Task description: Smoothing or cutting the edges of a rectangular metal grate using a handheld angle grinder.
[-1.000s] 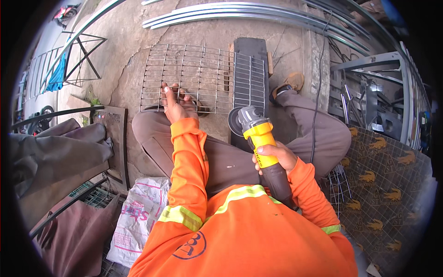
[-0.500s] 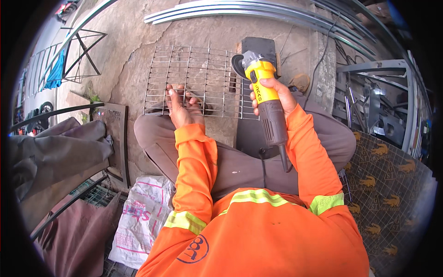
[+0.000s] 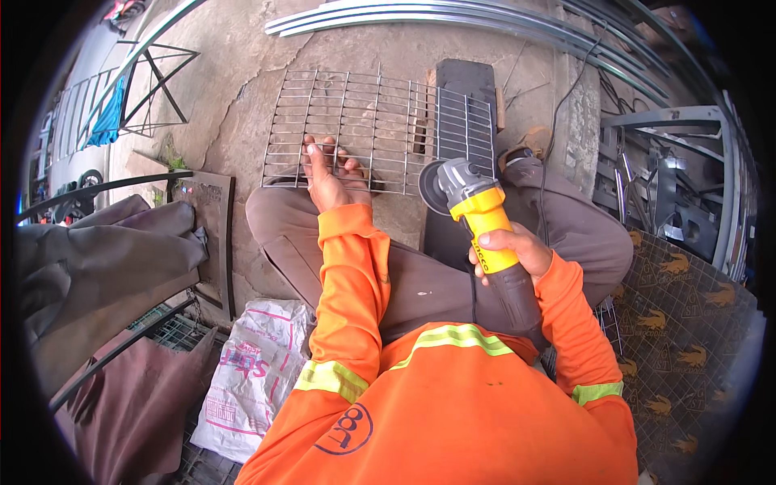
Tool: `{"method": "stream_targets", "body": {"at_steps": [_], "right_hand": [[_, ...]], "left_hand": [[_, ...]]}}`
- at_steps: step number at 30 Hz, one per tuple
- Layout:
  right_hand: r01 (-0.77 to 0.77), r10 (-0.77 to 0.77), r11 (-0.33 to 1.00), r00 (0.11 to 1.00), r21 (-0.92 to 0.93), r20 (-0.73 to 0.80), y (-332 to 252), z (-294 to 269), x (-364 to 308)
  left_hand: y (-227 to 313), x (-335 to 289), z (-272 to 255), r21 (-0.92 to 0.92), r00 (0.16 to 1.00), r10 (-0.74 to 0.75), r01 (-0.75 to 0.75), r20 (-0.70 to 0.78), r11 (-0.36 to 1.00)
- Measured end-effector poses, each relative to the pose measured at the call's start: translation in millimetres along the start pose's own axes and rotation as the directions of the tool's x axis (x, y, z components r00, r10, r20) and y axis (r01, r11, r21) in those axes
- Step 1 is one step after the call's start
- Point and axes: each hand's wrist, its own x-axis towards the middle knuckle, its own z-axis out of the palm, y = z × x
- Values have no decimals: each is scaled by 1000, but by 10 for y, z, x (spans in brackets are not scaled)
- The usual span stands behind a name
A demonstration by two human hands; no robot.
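Note:
A wire mesh panel (image 3: 376,121) lies in front of my crossed legs, its right end resting over a dark block (image 3: 465,77). My left hand (image 3: 333,184) is palm up at the panel's near left edge, its fingers curled around the wires. In my right hand (image 3: 524,249) is a yellow and black angle grinder (image 3: 485,217), gripped round its body with the thumb on top. The grinder's head points away from me and to the left. Its disc sits by the mesh's near edge, over the dark block; I cannot tell whether they touch.
Long metal channels (image 3: 388,16) lie across the far ground. Metal frames (image 3: 671,121) and a cable (image 3: 558,113) are at the right, above a dark patterned board (image 3: 679,339). A white sack (image 3: 255,372) lies at my left, beside draped grey sheeting (image 3: 97,250).
My right hand has drawn the grinder back toward me and slightly right, uncovering the mesh's right end on the block. My left hand keeps its place on the mesh.

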Motion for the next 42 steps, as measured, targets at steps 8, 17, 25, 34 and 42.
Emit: {"method": "stream_targets", "body": {"at_steps": [8, 17, 25, 34, 42], "right_hand": [[120, -143, 979, 981, -167, -134, 499, 51, -652], [321, -357, 912, 927, -254, -112, 534, 41, -429], [366, -429, 877, 888, -311, -165, 597, -54, -357], [369, -419, 886, 897, -282, -142, 757, -110, -325], [408, -463, 864, 873, -295, -151, 751, -65, -356]], "left_hand": [[32, -629, 463, 183, 974, 182, -206, 136, 961], [-192, -1158, 415, 309, 905, 337, -409, 261, 859], [-203, -1173, 376, 336, 889, 335, -433, 311, 837], [-164, -1228, 363, 371, 901, 290, -402, 324, 837], [-166, -1237, 365, 358, 896, 306, -414, 322, 837]]}}
